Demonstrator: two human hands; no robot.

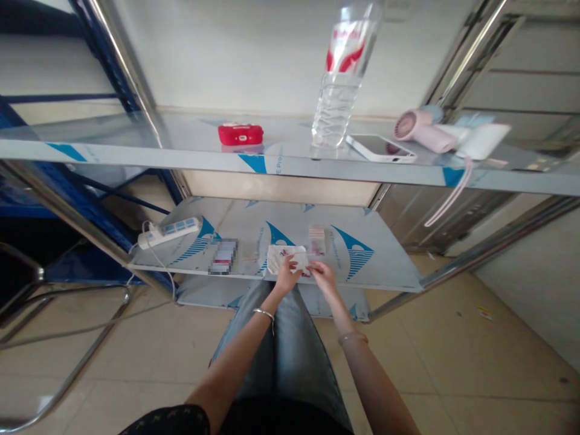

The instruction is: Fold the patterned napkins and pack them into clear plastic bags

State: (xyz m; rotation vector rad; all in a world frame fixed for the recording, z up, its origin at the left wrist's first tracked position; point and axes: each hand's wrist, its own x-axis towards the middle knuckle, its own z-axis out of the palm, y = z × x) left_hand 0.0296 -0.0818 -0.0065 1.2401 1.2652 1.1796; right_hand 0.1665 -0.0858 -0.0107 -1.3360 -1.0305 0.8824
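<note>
A small white piece [274, 258], cloth or paper, with dark red marks on it, lies near the front edge of the lower shelf. My left hand [286, 277] rests over its lower middle, fingers bent and closed on it. At its right corner, my right hand [324, 277] pinches with thumb and fingertips, close to a dark red spot. Just behind my right hand sits a clear packet with pink-striped contents [316, 240]. To the left is a flat, blurred-out phone-like item [223, 257]. Whether the white piece is folded, I cannot tell.
A white power strip [170, 232] with a hanging cable lies left on the film-covered lower shelf [380, 266]. The upper shelf [181, 160] carries a red case [240, 135], a water bottle [339, 90], a white phone [380, 148] and a pink handheld fan [423, 130] with a dangling strap.
</note>
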